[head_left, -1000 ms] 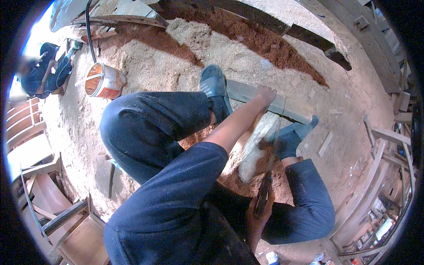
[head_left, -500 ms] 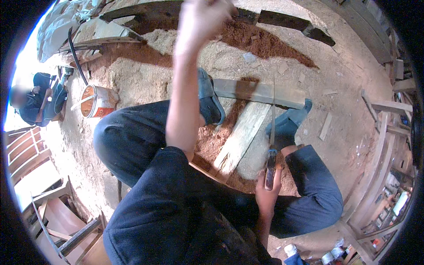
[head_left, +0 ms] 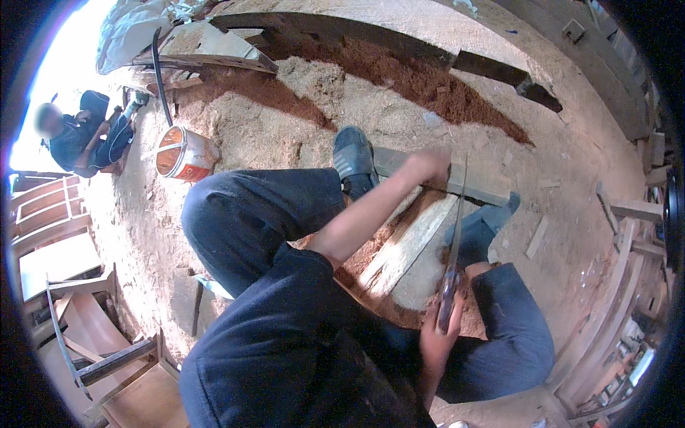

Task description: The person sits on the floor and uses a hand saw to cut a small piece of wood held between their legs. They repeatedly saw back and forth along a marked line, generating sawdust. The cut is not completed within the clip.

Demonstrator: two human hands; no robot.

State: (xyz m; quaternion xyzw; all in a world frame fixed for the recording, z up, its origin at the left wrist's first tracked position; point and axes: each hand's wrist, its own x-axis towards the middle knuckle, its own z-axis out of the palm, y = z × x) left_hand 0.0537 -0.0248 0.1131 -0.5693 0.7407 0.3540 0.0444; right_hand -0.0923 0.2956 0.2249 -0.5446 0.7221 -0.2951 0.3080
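My right hand (head_left: pixel 437 341) is closed round the dark handle of a handsaw (head_left: pixel 454 250). Its long narrow blade points away from me, with the far end over a thick timber (head_left: pixel 492 187) that lies crosswise between my feet. Close to the blade's far part is my left hand (head_left: pixel 427 167), over the same timber. Motion smears its fingers, and I cannot make out whether it holds anything. A pale rough board (head_left: pixel 410 246) runs from the timber back toward me, between my legs.
Reddish sawdust (head_left: pixel 421 82) lies along a dark curved timber (head_left: pixel 342 32) ahead. An orange-and-white bucket (head_left: pixel 187 157) stands at left; beyond it a person (head_left: pixel 85 139) sits. Wooden frames (head_left: pixel 53 214) fill the left edge. A wood offcut (head_left: pixel 536 237) lies right of my foot.
My left hand has come down from high in the view to the crosswise timber beside the saw. The saw in my right hand has tilted slightly, and the whole view has shifted.
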